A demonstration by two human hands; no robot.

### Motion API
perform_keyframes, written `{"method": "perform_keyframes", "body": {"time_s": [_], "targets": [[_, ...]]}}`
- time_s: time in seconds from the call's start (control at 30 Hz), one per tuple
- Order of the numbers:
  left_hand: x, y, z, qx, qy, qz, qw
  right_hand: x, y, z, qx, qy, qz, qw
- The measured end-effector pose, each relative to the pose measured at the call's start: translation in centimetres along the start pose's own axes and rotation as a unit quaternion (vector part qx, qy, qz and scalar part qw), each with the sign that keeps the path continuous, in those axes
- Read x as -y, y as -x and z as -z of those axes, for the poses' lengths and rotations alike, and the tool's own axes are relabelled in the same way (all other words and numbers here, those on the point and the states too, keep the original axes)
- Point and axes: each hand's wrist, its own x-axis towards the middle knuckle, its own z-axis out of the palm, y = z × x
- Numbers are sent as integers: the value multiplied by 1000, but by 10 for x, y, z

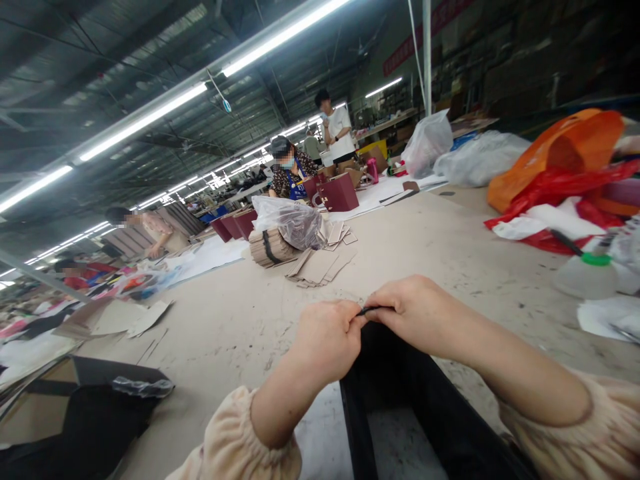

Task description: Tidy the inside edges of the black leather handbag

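Both hands meet at the far edge of a black open-topped box-like piece (430, 393), which stands on the table close to me. My left hand (327, 333) is closed, its thumb and fingers pinching the dark top edge. Right beside it, my right hand (415, 310) grips the same edge between thumb and fingers. A short dark strip of that edge shows between the two hands. The piece's near end runs out of view at the bottom, and its far end is partly covered by my hands.
Beyond my hands lie cardboard pieces (323, 265), a strapped bundle (273, 248) and a clear plastic bag (293, 220). Another black box (85, 407) sits at left. A green-collared bottle (587, 272) and orange bag (555, 157) are at right. A person (295, 173) works behind maroon boxes (340, 193).
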Motion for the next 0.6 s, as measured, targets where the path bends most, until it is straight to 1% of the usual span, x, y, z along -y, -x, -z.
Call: {"method": "perform_keyframes", "body": {"time_s": [0.2,0.3,0.4,0.5,0.6], "targets": [[0,-2,-1,5,18,18,1000,-2,3,3,-7,-21,19,1000],[1,-3,-2,1,21,21,1000,-3,8,6,-16,-32,9,999],[2,-4,-2,1,23,21,1000,-3,8,7,-7,-37,6,999],[2,-3,-1,7,25,18,1000,-2,6,6,1,-26,0,1000],[2,-4,-1,16,20,26,999,0,3,4,-10,12,-21,1000]]}}
